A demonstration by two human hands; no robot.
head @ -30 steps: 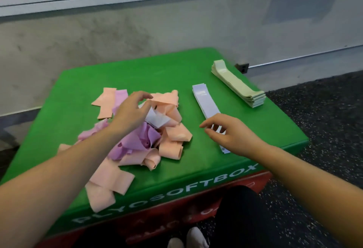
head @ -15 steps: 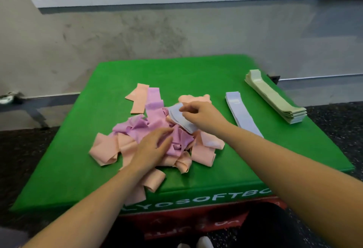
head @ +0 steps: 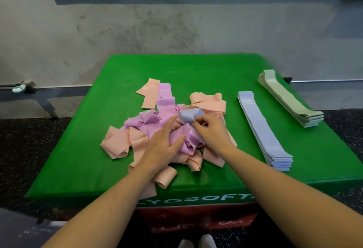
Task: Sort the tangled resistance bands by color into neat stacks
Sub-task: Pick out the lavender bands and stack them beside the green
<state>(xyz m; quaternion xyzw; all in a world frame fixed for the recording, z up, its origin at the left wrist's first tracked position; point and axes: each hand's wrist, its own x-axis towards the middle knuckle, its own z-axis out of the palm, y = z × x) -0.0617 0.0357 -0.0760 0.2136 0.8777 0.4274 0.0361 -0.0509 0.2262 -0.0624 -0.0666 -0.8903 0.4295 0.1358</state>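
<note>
Head view: the right hand (head: 211, 131) pinches a pale blue band (head: 188, 116) at the top of the tangled pink and purple pile (head: 157, 129) on the green box (head: 196, 70). The left hand (head: 165, 141) rests flat on the pile, fingers extended. A blue stack (head: 263, 129) and a green stack (head: 290, 98) lie to the right, apart from the pile.

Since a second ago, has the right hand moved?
Yes. The right hand went left, away from the blue stack, into the tangled pile, and pinches a blue band.
</note>
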